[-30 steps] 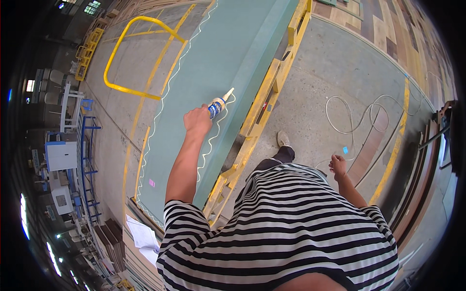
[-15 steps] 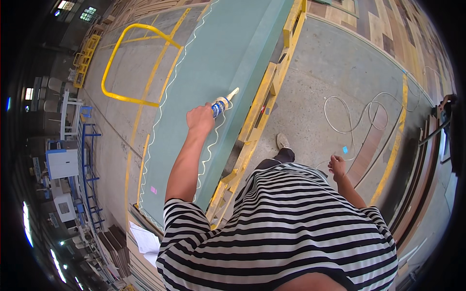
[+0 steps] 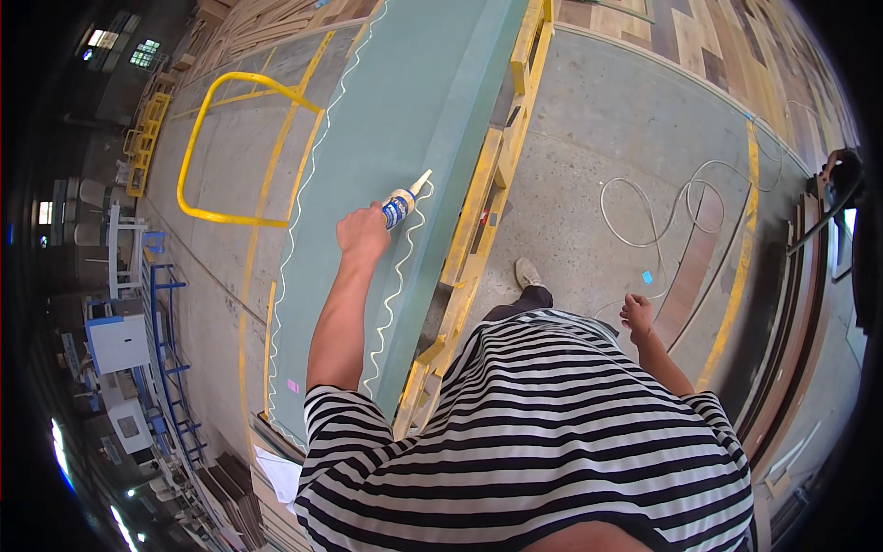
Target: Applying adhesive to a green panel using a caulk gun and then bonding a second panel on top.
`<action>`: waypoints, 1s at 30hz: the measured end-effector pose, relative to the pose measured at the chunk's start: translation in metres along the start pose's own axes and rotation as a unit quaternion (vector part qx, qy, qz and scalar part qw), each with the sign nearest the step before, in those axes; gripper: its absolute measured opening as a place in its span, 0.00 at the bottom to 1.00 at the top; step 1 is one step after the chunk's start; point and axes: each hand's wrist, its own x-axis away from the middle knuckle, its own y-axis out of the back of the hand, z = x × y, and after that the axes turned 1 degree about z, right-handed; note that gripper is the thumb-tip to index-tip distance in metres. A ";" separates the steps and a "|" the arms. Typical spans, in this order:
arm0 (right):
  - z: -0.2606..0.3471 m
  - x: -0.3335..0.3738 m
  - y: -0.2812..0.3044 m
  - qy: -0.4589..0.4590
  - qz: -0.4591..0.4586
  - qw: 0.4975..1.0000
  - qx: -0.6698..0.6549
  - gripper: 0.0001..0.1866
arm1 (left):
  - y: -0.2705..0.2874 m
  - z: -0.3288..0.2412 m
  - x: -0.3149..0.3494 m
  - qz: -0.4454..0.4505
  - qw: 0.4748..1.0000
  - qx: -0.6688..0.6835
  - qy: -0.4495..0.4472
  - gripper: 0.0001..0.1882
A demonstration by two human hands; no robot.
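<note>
My left hand [image 3: 364, 230] is closed round a blue-and-white glue bottle [image 3: 397, 210], held tilted above a long green board. Its pale nozzle points up and away to the right. A wavy cream bead of glue [image 3: 394, 294] lies along the right part of the green board [image 3: 368, 147] and reaches up to near the nozzle. Along the board's left edge runs a second wavy bead [image 3: 292, 241]. My right hand [image 3: 636, 315] hangs over the floor at my right side, fingers loosely curled and a little apart, nothing visible in it.
A yellow wooden pallet frame [image 3: 467, 241] shows along the board's right side. At its left stands a yellow tubular handle [image 3: 189, 161]. A looped pale hose [image 3: 635, 243] and a brown plank [image 3: 690, 267] lie on the floor at right. Long boards [image 3: 786, 322] stand farther right.
The view has shifted, so the board and floor sit further left. My left hand and the glue bottle have moved along the board, and the right-hand bead looks longer. My right hand stays put.
</note>
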 end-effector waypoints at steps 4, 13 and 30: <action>0.003 -0.001 -0.002 -0.005 -0.001 1.000 -0.007 0.17 | 0.000 -0.005 -0.013 0.001 1.000 -0.006 -0.014 0.15; 0.019 -0.007 -0.012 -0.008 -0.004 1.000 -0.014 0.17 | 0.015 -0.010 -0.039 -0.008 0.999 0.001 -0.032 0.13; 0.061 -0.020 -0.020 0.018 -0.004 0.999 -0.039 0.15 | 0.029 -0.013 -0.076 -0.019 0.998 -0.001 -0.053 0.13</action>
